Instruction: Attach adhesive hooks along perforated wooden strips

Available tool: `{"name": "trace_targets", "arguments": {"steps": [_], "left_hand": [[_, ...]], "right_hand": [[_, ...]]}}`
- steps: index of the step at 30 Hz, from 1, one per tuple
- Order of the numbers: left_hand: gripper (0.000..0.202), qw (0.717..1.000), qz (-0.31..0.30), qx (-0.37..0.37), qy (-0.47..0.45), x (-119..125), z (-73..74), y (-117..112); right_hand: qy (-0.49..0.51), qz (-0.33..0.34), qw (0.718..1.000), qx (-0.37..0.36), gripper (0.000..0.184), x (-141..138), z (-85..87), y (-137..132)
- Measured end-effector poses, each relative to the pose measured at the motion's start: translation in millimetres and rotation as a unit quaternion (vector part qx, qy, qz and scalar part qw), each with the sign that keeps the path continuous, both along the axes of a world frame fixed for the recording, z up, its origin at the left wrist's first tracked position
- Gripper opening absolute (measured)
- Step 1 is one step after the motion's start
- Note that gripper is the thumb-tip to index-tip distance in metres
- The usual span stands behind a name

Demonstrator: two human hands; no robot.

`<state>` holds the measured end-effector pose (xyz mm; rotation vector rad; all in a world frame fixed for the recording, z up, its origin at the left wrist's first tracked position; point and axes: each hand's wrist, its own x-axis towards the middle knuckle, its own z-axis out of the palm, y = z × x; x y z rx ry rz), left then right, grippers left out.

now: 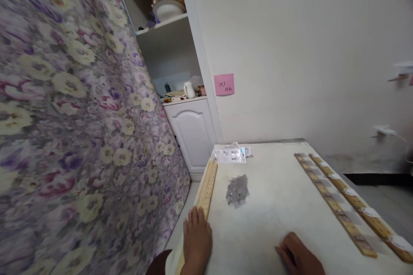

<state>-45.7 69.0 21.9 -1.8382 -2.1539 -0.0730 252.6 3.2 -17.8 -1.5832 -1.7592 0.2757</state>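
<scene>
My left hand (196, 240) lies flat, fingers stretched, on a pale wooden strip (209, 182) with rows of small holes along the table's left edge. At the lower right, my right hand (298, 255) is curled closed, low over the white table (258, 232). Whatever its fingers may hold is hidden. Between the hands and farther back lies a clear plastic bag (238, 191) with small metal-looking pieces. Behind it, at the far left corner, is a clear plastic package (229, 154) with small parts.
Two wooden strips run along the table's right side: one with dark fittings (334, 202), the other with white round pieces (355, 200). A floral curtain (80, 137) hangs close on the left. A white cabinet (193, 133) and a wall with a pink note (224, 84) stand behind.
</scene>
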Motion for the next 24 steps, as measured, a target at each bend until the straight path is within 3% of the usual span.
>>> {"name": "trace_targets", "arguments": {"steps": [12, 17, 24], "left_hand": [[0.025, 0.997, 0.027, 0.053, -0.056, 23, 24.9, 3], [0.025, 0.995, 0.015, 0.057, -0.076, 25, 30.8, 6], [0.021, 0.99, -0.011, 0.082, -0.117, 14, 52.7, -17]], "right_hand": [[-0.009, -0.001, 1.0, -0.018, 0.027, -1, 3.5, -6], [0.001, -0.005, 1.0, -0.023, 0.027, -1, 5.4, -6], [0.09, 0.001, 0.995, -0.049, 0.028, -1, 14.0, -7]]}}
